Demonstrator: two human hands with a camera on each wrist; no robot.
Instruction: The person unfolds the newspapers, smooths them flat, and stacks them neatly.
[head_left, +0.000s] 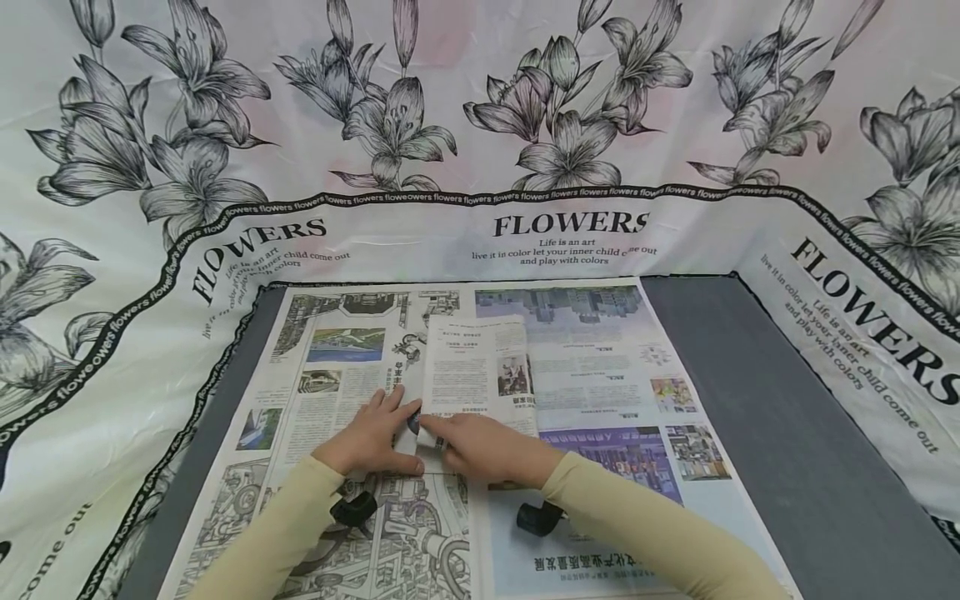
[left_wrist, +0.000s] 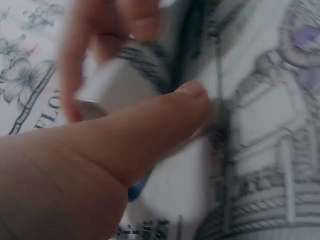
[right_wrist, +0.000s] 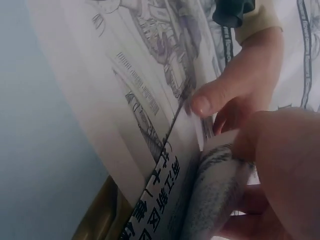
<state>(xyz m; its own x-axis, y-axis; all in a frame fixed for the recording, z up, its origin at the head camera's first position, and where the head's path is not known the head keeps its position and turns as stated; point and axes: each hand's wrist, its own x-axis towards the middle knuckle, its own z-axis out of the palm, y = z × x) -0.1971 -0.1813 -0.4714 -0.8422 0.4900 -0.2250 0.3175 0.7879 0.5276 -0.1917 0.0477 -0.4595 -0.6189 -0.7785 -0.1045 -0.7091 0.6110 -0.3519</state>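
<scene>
A small folded piece of newspaper (head_left: 461,379) lies over larger newspaper sheets, left of their middle. My right hand (head_left: 491,448) pinches its near left part. In the right wrist view, the paper (right_wrist: 212,180) curves up between the thumb and fingers of that hand (right_wrist: 282,160). My left hand (head_left: 375,437) rests at the left edge of the folded piece, fingers spread and thumb stretched toward the right hand. The right wrist view shows the left hand's thumb (right_wrist: 205,102) touching the paper near the fold. The left wrist view is blurred around the left thumb (left_wrist: 165,115).
Printed newspaper sheets (head_left: 600,367) cover much of the grey tabletop (head_left: 780,417). A white cloth with flower drawings (head_left: 405,237) rises behind the table and along both sides. Black straps or mounts (head_left: 540,518) sit at both wrists.
</scene>
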